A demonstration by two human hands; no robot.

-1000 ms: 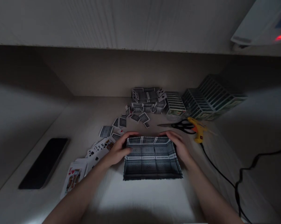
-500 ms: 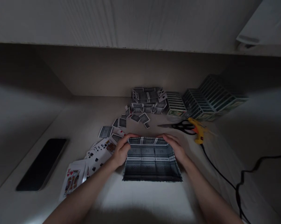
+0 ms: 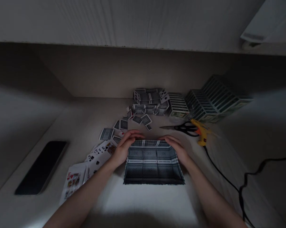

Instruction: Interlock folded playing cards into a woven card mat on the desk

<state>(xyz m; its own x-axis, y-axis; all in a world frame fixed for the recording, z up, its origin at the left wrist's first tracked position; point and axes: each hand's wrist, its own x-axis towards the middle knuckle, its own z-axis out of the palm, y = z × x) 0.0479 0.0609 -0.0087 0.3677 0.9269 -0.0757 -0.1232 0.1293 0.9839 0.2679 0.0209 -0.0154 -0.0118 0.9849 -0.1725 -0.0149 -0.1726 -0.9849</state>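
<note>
An open-topped box made of playing cards (image 3: pixel 150 161), backs showing in dark blue-grey, sits in front of me on the white surface. My left hand (image 3: pixel 123 148) holds its far left corner, thumb by the rim and fingers reaching behind the back wall. At the far right corner, my right hand (image 3: pixel 177 148) grips the box in the same way, its fingertips partly hidden behind the wall. Loose playing cards (image 3: pixel 99 160) lie fanned face up beside my left wrist, and a stack topped by a king of hearts (image 3: pixel 73 182) is nearer me.
A black phone (image 3: pixel 42 167) lies at the left. Behind the box are card scraps (image 3: pixel 137 120), another card structure (image 3: pixel 150 99), scissors (image 3: pixel 184 127) and a yellow glue gun (image 3: pixel 201 134) with a black cord (image 3: pixel 222 172). Slatted stacks (image 3: pixel 216 101) stand at the back right, beneath an overhanging shelf (image 3: pixel 143 25).
My left hand's fingers have lifted and spread slightly at the far left corner. The box has shifted very slightly left; my right hand keeps its place at the corner.
</note>
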